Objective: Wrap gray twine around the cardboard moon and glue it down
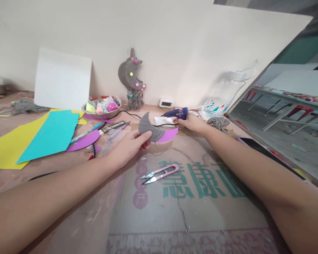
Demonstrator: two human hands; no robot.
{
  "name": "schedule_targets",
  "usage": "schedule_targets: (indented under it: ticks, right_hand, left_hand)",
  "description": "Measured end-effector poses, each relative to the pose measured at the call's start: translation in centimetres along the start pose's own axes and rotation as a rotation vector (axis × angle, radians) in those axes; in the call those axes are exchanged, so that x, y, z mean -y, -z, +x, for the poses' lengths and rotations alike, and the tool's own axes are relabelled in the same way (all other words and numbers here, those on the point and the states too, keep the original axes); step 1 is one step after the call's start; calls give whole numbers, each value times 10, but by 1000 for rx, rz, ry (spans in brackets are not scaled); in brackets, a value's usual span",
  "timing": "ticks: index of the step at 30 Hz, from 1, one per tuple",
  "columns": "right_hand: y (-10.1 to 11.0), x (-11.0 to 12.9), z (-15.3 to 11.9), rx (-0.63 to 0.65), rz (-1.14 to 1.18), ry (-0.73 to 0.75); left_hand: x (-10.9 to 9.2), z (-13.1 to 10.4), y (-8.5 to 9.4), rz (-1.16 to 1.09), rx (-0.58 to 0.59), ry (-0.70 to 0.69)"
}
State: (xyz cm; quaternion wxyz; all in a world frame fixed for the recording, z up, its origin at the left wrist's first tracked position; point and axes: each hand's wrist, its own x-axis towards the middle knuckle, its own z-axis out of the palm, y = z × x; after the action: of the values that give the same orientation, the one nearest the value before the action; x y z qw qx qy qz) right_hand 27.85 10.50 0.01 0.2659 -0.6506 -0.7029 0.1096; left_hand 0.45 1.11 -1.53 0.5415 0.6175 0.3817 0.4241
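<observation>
My left hand [131, 146] pinches a purple crescent-moon cutout [169, 134], largely wrapped in grey yarn [148, 127]. One end of the crescent is bare purple. A strand of yarn trails from it across the plastic sheet. Farther back, my right hand [192, 122] is closed at a blue hot glue gun [176, 113], which lies over a white pad [164, 121]; its fingers are partly hidden. Between my forearms, pink-handled thread snips [160, 174] rest on the printed plastic sheet [206, 215]. A grey yarn ball [218, 123] sits right of my right wrist.
A finished grey moon ornament [131, 77] hangs at the wall, above a small digital clock [166, 103]. Yellow [5, 151] and blue sheets [50, 134], pens and a bowl of clay packets [102, 107] occupy the left. A clear jug [222, 93] and phone [270, 155] are right.
</observation>
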Motion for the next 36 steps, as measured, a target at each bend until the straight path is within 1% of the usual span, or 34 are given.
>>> schedule_targets:
  ticks: [2,5,7,8,9,11,14,16,18,21,24,26,28,32,36]
  right_hand:
    - [6,6,-3,-34,2,-14]
    - [20,18,-12,-68,62,-11]
    - [29,28,-25,-106,144,-6]
    - [33,33,-33,-143,167,-1]
    - [36,38,-42,-152,192,13]
    - [40,49,-65,-129,265,58]
    - [38,59,-100,-72,342,98]
    - [34,60,-119,-20,312,134]
    - [28,58,-131,7,251,165]
    - [19,55,-139,48,200,202]
    - [11,58,-142,134,280,253]
    - [9,62,-143,168,319,276]
    - [8,64,-143,176,310,255]
    - [9,63,-143,150,219,155]
    - [10,64,-143,141,165,141]
  left_hand:
    - [0,0,0,12,-1,-6]
    - [0,-1,0,23,-17,10]
    - [-1,-1,0,-1,-31,29]
    - [-1,-1,-1,-24,-34,37]
    - [-1,-1,-1,-47,-34,42]
    - [-1,-1,-1,-76,-33,47]
    - [-1,-1,-1,-72,-49,44]
    - [-1,-1,-1,-62,-60,51]
    - [0,-1,0,-55,-65,60]
    - [2,0,1,-36,-78,59]
    - [2,0,0,-21,-86,41]
    - [0,0,-1,-28,-84,40]
    - [-2,-1,-2,-34,-86,57]
    - [-3,-2,-2,-46,-89,80]
    - [0,-2,-1,-55,-87,51]
